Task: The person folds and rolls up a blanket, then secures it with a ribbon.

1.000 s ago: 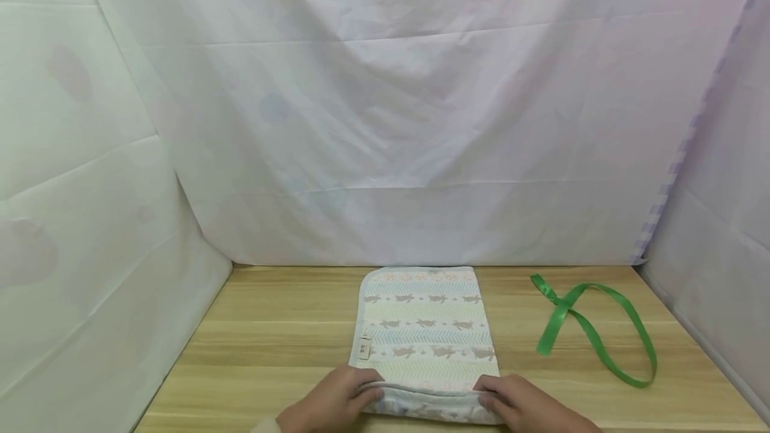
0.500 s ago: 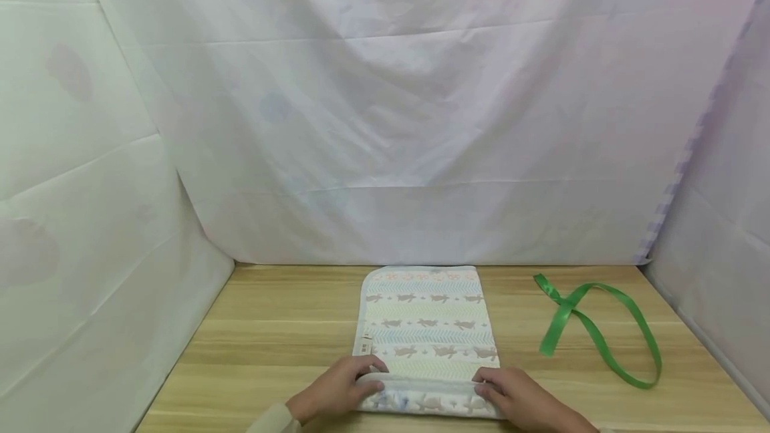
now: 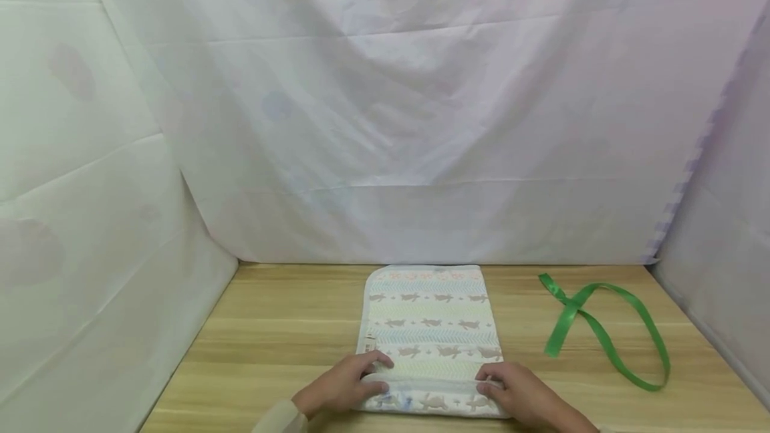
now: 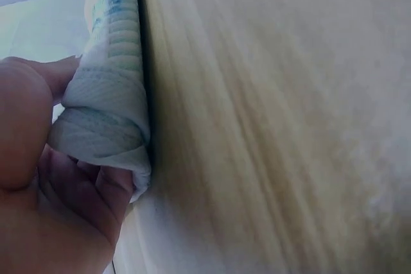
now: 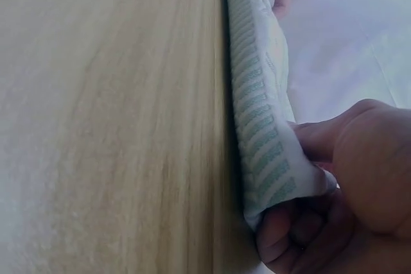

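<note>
A white cloth (image 3: 430,323) with rows of brown turtles and pale zigzag stripes lies flat on the table, its near edge turned over into a thick fold (image 3: 433,401). Around the left end of that fold my left hand (image 3: 343,385) curls its thumb and fingers. My right hand (image 3: 519,394) pinches the right end in the same way. Layers of the rolled end (image 4: 103,120) show between thumb and fingers in the left wrist view. A green-striped side of the fold (image 5: 257,113) faces the right wrist camera. Some fingertips are hidden behind the cloth.
A loop of green ribbon (image 3: 564,327) lies crossed over itself on the wooden table (image 3: 283,326), to the right of the cloth. White fabric sheets (image 3: 409,119) hang behind the table and along both sides.
The folded near edge has turned a little away from me, so its turtle print shows more fully. Both hands keep their grip at the ends. The head view has shifted slightly.
</note>
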The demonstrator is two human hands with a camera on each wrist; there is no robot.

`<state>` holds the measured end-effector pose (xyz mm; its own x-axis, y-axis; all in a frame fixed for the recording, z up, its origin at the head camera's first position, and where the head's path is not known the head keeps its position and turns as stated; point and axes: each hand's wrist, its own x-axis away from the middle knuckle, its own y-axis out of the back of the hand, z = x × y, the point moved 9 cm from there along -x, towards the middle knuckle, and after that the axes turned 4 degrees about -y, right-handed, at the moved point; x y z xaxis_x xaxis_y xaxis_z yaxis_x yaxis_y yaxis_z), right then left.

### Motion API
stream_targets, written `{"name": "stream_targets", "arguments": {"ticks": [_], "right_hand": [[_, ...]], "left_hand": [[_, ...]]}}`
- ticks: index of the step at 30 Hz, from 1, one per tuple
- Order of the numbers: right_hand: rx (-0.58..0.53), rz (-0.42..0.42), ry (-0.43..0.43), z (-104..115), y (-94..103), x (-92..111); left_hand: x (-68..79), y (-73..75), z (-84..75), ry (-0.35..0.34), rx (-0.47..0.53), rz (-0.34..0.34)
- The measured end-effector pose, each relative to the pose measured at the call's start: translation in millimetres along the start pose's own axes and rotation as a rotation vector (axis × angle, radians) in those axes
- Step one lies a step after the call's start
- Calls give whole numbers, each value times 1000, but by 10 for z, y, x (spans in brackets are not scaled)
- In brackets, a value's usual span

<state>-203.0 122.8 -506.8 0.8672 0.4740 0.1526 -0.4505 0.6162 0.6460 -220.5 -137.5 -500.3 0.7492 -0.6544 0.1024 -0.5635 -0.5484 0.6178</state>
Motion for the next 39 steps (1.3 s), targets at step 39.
{"name": "stream_targets", "arguments": {"ticks": [39], "right_hand": [[136,-135,108,164,71,47]], "left_hand": [[5,50,-335,-104,-491,-217]]}}
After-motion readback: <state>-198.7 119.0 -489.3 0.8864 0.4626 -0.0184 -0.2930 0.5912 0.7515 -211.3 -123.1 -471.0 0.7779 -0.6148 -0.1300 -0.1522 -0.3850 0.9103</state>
